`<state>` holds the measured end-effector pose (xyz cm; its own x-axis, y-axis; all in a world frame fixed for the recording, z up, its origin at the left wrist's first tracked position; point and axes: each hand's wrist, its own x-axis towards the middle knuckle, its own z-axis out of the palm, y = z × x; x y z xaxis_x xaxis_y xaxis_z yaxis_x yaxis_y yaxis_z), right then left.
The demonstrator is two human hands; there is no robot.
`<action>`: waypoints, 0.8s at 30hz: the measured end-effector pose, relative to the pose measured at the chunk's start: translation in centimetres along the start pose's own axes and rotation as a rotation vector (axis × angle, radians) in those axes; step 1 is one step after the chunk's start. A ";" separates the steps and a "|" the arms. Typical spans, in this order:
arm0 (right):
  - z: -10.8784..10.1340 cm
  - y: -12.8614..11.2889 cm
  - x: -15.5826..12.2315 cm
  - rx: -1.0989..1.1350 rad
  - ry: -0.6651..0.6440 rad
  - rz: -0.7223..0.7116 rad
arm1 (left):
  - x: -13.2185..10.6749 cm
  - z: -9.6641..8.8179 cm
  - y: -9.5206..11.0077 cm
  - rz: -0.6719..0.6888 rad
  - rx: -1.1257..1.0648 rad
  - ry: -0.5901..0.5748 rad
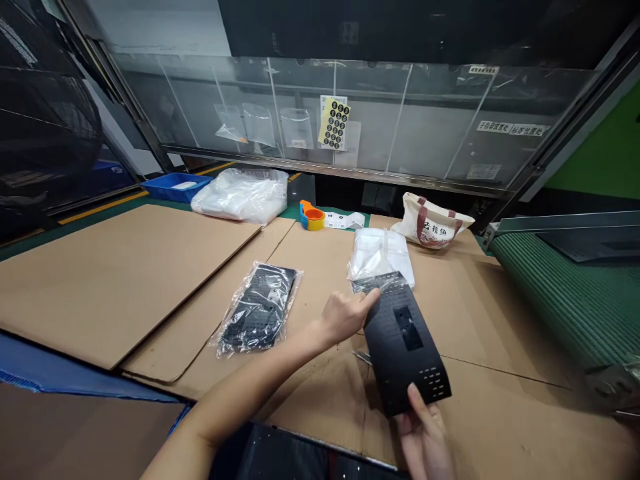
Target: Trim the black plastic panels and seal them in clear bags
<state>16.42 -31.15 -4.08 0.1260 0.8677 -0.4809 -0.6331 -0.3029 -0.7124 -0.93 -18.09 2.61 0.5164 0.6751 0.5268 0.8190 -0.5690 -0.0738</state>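
A flat black perforated panel [387, 360] is held tilted above the cardboard, with slots at both ends and a rectangular recess in its middle. My right hand [425, 433] grips its near end, thumb on the upper face, other fingers beneath. At the far left edge, my left hand [347, 312] is closed with its index finger lying over the face; its thumb is hidden. Shiny clear film seems to cover the panel's far end. Just beyond lies a stack of clear plastic bags [385, 250]. Left of my hands, a bagged black panel [263, 307] rests flat.
Cardboard sheets [125, 267] cover the table. A metal tool [363, 357] lies partly under the panel. Farther back are a tape dispenser [313, 217], a plastic-wrapped bundle [243, 193], a blue tray [175, 190] and a cloth bag [433, 223]. A green conveyor [575, 287] runs along the right.
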 end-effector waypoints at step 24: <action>0.7 -1.6 0.3 -0.248 -0.206 0.014 | -0.5 -1.8 0.2 -0.055 0.046 0.122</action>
<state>16.97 -30.12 -2.70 -0.0553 0.9166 -0.3960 -0.4247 -0.3805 -0.8215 -1.44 -19.41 3.86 0.4390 0.6410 0.6296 0.8572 -0.5088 -0.0797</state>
